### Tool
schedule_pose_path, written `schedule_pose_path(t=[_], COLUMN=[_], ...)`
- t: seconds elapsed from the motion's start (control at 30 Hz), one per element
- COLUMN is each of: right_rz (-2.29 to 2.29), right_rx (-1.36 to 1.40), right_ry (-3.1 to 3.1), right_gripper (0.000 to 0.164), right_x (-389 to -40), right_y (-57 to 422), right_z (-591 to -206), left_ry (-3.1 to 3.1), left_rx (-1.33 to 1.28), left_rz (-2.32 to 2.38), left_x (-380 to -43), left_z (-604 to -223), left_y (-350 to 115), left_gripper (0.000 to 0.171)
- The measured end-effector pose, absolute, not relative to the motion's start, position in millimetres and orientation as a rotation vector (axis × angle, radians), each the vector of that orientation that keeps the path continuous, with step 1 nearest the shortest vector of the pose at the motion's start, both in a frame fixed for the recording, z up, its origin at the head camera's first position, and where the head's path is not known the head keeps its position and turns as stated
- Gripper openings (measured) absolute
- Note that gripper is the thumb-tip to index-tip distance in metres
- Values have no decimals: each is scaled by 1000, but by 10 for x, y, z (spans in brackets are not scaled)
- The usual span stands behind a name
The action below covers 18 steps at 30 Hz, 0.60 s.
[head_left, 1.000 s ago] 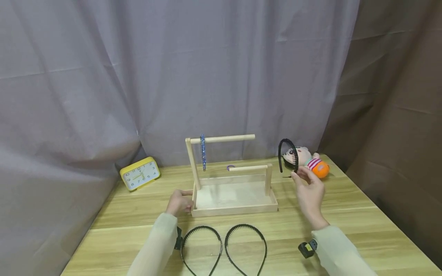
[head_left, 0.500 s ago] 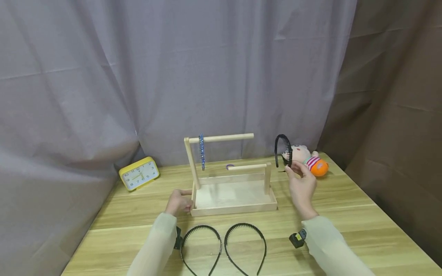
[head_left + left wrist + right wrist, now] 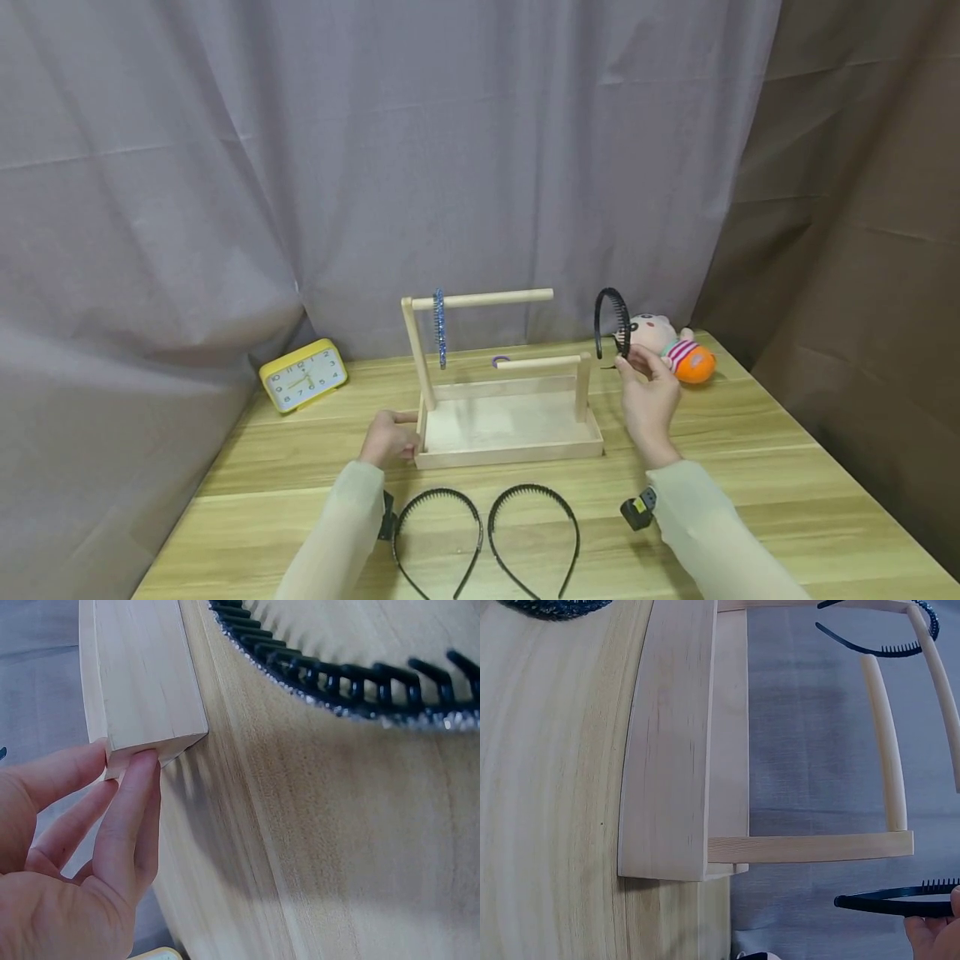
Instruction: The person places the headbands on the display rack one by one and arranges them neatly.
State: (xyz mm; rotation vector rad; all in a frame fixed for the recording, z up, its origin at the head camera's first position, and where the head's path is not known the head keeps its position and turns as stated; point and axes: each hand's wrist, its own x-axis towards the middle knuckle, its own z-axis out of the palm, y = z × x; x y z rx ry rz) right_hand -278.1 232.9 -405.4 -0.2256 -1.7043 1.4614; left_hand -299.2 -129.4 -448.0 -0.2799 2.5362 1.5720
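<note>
The right hand (image 3: 647,402) is raised above the table, its fingertips (image 3: 628,363) pinching the lower end of a black toothed plastic headband (image 3: 611,321), which stands upright in the air just to the right of the light wooden rack (image 3: 504,421). In the right wrist view the same headband (image 3: 896,901) shows as a thin dark strip held at the lower edge, apart from the rack's short post (image 3: 810,847). The headband sits level with the free end of the rack's upper dowel (image 3: 487,299) and does not touch it. Behind the hand lies a small plush doll with an orange and striped body (image 3: 671,346).

The left hand (image 3: 388,438) grips the front left corner of the rack's tray; in the left wrist view its fingers (image 3: 131,817) press against the wooden corner (image 3: 142,682). A blue glittery headband (image 3: 440,329) hangs from the upper dowel near the tall post, and a small purple ring (image 3: 500,362) shows at the end of the lower dowel.

Two more black toothed headbands (image 3: 487,537) lie flat side by side on the pale wooden table (image 3: 750,467), in front of the rack. A yellow square alarm clock (image 3: 303,377) leans near the grey curtain (image 3: 300,150) at the far left of the table.
</note>
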Motion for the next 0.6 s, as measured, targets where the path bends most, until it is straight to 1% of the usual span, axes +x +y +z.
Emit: schedule_pose_path(t=[0.6], right_rz=[1466], right_rx=[-271], right_ry=[-1721], right_gripper=[26], right_x=[-2934], right_y=[2282], right_z=[-3975], left_ry=[2521], left_rx=[-294], left_rz=[1598], left_x=[-2982], left_z=[-4468], left_y=[-1296], left_gripper=[59])
